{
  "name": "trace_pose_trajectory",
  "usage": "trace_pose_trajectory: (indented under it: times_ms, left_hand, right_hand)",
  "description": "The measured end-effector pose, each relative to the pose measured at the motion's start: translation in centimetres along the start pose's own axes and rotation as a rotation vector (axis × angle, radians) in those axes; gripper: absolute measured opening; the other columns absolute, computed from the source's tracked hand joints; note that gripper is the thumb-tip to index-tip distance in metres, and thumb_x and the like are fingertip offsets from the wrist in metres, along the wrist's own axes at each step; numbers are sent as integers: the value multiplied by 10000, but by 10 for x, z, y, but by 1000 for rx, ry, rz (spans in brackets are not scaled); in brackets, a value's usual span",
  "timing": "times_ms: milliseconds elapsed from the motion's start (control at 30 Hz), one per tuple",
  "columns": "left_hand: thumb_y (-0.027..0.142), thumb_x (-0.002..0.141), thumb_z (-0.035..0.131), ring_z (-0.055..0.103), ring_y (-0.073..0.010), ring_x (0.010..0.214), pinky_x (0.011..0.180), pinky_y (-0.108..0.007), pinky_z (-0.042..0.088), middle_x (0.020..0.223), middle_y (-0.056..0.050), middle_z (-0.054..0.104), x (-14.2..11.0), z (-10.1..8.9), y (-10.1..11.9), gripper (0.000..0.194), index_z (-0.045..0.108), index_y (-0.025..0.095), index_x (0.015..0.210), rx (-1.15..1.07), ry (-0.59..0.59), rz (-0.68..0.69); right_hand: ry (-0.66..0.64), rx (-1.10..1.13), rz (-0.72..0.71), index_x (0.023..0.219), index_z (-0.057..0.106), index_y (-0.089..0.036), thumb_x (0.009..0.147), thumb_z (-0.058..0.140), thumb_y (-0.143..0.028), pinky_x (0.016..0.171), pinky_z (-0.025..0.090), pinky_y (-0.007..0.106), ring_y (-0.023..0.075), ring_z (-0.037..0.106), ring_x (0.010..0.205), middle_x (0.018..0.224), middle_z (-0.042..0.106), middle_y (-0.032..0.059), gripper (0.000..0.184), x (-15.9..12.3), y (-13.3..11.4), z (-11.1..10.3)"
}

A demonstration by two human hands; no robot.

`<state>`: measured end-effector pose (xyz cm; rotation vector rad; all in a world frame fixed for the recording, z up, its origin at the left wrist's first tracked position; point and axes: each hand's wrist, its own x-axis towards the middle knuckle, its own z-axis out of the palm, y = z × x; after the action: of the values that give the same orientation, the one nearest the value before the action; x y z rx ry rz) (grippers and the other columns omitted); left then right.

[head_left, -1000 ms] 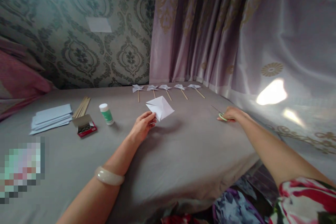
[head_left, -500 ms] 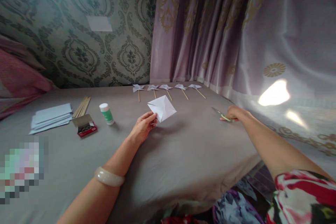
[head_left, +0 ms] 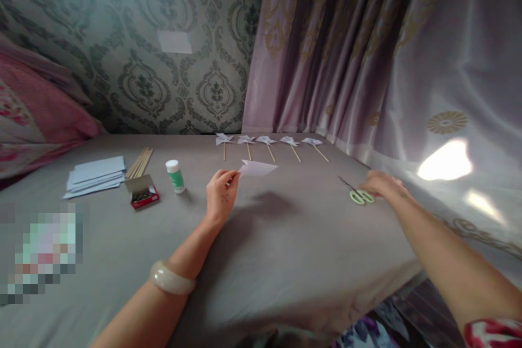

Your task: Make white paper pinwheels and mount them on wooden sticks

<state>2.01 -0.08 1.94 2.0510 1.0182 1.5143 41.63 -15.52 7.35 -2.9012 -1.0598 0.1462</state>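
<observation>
My left hand is closed, pinching a folded white paper square by its near left corner. The paper is raised over the table, tilted nearly edge-on, and casts a shadow. A pair of scissors with pale green handles lies on the table at the right, blades pointing away to the left. Just right of the scissors, my right hand is low at the cloth with its fingers curled under. A small reddish bit shows beneath it, too unclear to name.
Several paper pinwheels on sticks lie along the back. At left are a paper stack, wooden sticks, a small red box of dark small pieces, and a white-and-green glue stick. Curtains hang at right.
My right hand has let go of the scissors, which now lie on the table, and moved right of them. My left hand has turned the paper from face-on to nearly flat.
</observation>
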Motion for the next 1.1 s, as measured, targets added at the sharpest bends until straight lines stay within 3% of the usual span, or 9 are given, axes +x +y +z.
trace_pose_trajectory:
  times_ms: [100,167,367,600,700,767,900,1033,1100]
  left_hand:
    - [293,903,488,581,-181,833,790,-302,457,918,-77,659,-2,-6,3,248,720,206,915,283,44,229]
    - [268,920,468,574,-186,843,806,-309,452,926,-80,653,-4,-7,5,252,714,211,936,410,-1,337]
    - [173,911,449,566,-203,844,759,-327,429,925,-81,656,-7,-5,6,270,696,215,1011,577,-338,526]
    - [181,901,468,582,-207,878,762,-332,409,942,-78,662,-9,-1,4,246,696,211,987,573,-636,605]
    - [344,889,537,597,-206,887,782,-327,426,957,-78,676,-10,3,4,236,700,210,993,448,-627,512]
    - [416,877,542,604,-204,886,800,-325,436,961,-78,685,-8,3,2,284,712,205,963,397,-530,356]
    - [314,888,489,591,-239,938,848,-367,435,981,-90,697,0,-2,-8,271,738,207,907,514,-335,9]
    - [327,844,523,548,-308,1026,856,-420,423,1033,-98,692,2,-8,-11,262,749,226,931,637,-433,-197]
    - [382,831,545,520,-322,1069,863,-429,412,1068,-93,679,0,-7,-7,265,747,238,924,635,-505,-241]
  right_hand:
    - [65,-29,4,789,705,-141,801,585,-428,724,475,392,312,663,896,800,685,165,311,-3,-23,1]
    - [26,7,-73,797,711,-171,829,541,-445,693,471,320,248,673,823,748,700,108,324,-9,-43,8]
    - [-23,359,-574,844,727,-140,820,577,-300,660,468,226,167,669,758,821,743,76,221,-36,-113,34]
    - [-64,414,-642,875,732,-140,817,610,-269,671,468,203,151,672,777,877,751,74,187,-48,-165,51]
    - [-68,406,-627,888,731,-143,820,614,-278,684,467,208,156,672,799,890,749,78,191,-48,-174,55]
    - [-68,398,-611,912,727,-142,830,603,-281,697,463,211,157,671,819,911,746,84,203,-47,-178,56]
    - [-74,374,-580,918,721,-155,834,593,-294,675,451,211,156,667,817,906,743,83,207,-48,-181,55]
    - [-168,327,-586,818,717,-169,797,629,-359,594,428,227,156,647,655,694,718,53,210,-62,-180,60]
    - [-168,312,-606,855,710,-172,780,643,-400,608,425,236,162,645,681,748,722,60,250,-74,-180,63]
